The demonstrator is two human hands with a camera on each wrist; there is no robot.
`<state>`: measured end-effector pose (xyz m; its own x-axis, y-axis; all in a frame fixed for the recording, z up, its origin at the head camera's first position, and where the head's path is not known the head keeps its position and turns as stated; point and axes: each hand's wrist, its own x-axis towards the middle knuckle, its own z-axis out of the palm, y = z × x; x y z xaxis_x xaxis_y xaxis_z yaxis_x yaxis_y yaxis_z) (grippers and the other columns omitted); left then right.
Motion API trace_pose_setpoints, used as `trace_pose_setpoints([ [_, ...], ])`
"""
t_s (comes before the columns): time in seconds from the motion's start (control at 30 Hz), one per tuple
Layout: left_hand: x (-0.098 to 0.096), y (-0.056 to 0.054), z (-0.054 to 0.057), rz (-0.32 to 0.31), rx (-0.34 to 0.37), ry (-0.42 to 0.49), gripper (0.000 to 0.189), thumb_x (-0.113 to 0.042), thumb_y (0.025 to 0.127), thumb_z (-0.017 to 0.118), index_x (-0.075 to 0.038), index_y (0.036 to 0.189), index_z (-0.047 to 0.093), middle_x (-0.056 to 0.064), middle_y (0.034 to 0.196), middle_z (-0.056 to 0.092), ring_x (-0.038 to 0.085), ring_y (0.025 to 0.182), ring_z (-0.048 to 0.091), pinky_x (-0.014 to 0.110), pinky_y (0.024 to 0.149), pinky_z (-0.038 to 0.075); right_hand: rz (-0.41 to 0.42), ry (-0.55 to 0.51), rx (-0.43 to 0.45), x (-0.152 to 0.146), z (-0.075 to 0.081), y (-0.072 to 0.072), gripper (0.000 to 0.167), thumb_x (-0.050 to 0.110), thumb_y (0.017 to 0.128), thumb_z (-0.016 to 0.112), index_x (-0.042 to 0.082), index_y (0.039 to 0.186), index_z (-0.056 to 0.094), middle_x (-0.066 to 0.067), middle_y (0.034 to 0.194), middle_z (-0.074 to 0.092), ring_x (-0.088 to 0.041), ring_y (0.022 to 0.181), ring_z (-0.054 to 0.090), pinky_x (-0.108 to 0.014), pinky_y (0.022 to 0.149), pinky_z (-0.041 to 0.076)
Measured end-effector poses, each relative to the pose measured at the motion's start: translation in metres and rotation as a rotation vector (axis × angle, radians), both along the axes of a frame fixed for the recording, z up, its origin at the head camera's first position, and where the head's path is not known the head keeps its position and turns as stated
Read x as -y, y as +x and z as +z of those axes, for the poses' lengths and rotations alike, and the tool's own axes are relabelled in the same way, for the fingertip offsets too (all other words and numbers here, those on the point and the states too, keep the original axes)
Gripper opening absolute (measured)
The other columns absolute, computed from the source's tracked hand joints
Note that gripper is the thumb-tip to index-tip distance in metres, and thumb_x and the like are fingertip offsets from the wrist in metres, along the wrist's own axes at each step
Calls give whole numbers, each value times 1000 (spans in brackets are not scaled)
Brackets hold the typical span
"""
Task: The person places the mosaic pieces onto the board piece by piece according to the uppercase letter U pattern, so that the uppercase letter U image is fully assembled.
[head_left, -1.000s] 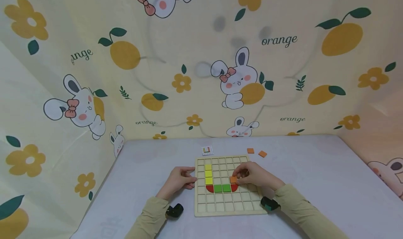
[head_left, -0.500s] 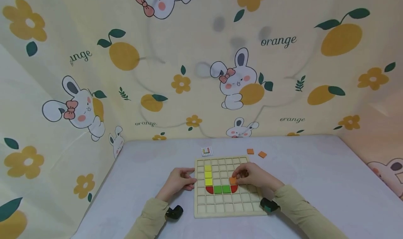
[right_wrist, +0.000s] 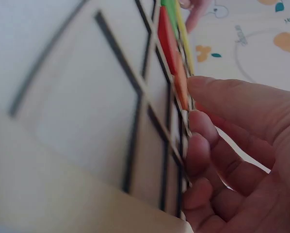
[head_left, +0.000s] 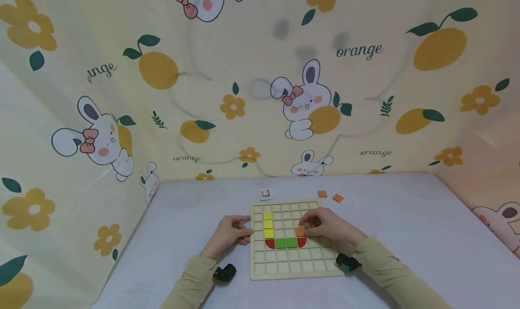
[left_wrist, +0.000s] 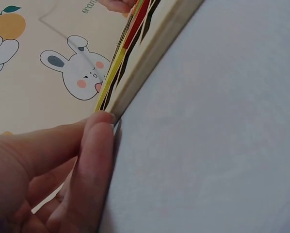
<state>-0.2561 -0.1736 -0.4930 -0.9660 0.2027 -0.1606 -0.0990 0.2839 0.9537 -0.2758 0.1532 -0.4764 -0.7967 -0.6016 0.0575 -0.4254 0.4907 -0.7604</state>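
In the head view, my right hand pinches an orange square tile at a cell of the pale wooden grid board, just above a red quarter-round piece. The right wrist view has the thumb against that orange tile, the other fingers bent over the grid. My left hand touches the board's left edge with its fingertips; the left wrist view shows them right at the rim. A yellow column, another red piece and two green tiles also sit in the grid.
Two loose orange tiles, one square and one turned, lie behind the board on the white table. A small pattern card lies at its back. A printed curtain rises behind the table.
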Motion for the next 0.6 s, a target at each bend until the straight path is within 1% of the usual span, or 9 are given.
trace_pose_setpoints([
  [0.13,0,0,-1,2,7,-11,56,-6,82,75,3,132,53,11,81,65,17,62,66,32,61,60,-26,9,-10,-6,7,-1,17,12,85,73,9,102,69,3,81,61,-13,73,55,-23,63,49],
  [0.23,0,-1,-2,2,3,-8,55,-5,82,75,3,132,54,11,81,65,17,63,66,32,62,60,-59,-2,-58,-14,13,-5,18,9,86,72,7,103,69,3,81,61,-14,74,54,-24,64,48],
  [0.37,-1,-1,-1,1,-3,-6,55,-5,82,75,3,132,54,11,82,65,17,63,66,32,61,60,-111,-15,-132,-25,21,-12,21,10,86,72,3,106,68,0,84,61,-16,78,54,-26,66,47],
  [0.47,-1,-1,0,-2,0,-7,55,-5,82,75,3,132,54,11,81,65,17,63,66,31,61,60,-152,-12,-146,-34,23,-17,23,10,85,72,3,107,68,-4,89,64,-18,83,55,-27,69,48],
  [0.6,-1,-2,-1,-3,2,-8,55,-5,82,75,3,132,54,11,81,65,17,63,66,31,61,60,-200,0,-140,-48,19,-24,26,12,86,72,5,111,68,-7,103,66,-20,93,56,-33,77,47],
])
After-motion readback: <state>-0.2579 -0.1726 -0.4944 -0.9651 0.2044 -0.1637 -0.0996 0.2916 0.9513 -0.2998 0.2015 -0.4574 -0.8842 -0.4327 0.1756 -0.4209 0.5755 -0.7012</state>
